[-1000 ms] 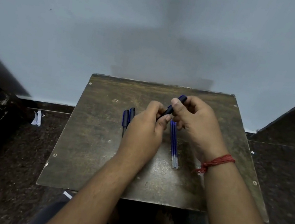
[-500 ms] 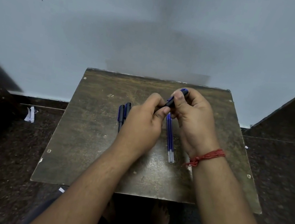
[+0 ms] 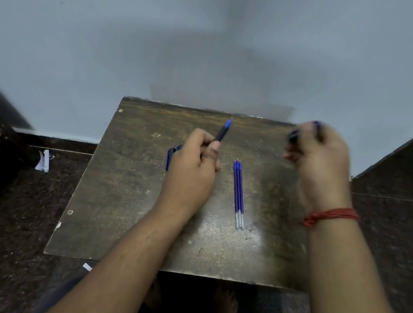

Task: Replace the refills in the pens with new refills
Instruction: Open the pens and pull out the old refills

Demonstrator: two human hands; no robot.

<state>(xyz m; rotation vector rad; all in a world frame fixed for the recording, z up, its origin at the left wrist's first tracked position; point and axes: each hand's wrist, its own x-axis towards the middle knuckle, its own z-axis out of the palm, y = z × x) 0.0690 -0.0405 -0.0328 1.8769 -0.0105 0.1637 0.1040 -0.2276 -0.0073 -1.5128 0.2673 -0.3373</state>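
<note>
Left hand [image 3: 192,170] curled round a dark plastic pen barrel with a blue end [image 3: 223,131], gripped low, the blue end pointing up and away over the worn brown wooden table [image 3: 121,196]. Right hand [image 3: 317,162] lifted toward the far right corner of the table, well apart from the left, blurred; fingers curled round a small dark-and-blue pen piece [image 3: 294,136] — cap or front section, cannot tell which.

Between the hands, flat on the table: a tight bundle of thin blue plastic refills with clear ends [image 3: 238,193], seemingly 3, side by side and touching. Just beside the left hand, partly hidden behind it, more dark pens with blue trim [image 3: 170,157] lying on the table; count unclear.

Judged step: pen opened, old refill yet to come out.

Handling, as a guess: refills very light, narrow, somewhat bendy — best pinched near the middle or toward the tip end, fed straight into the barrel, never forced at an angle. Barrel stiff and smooth, likely to roll if set down; firm wrap near the open end for steadiness. Small piece easy to drop.
</note>
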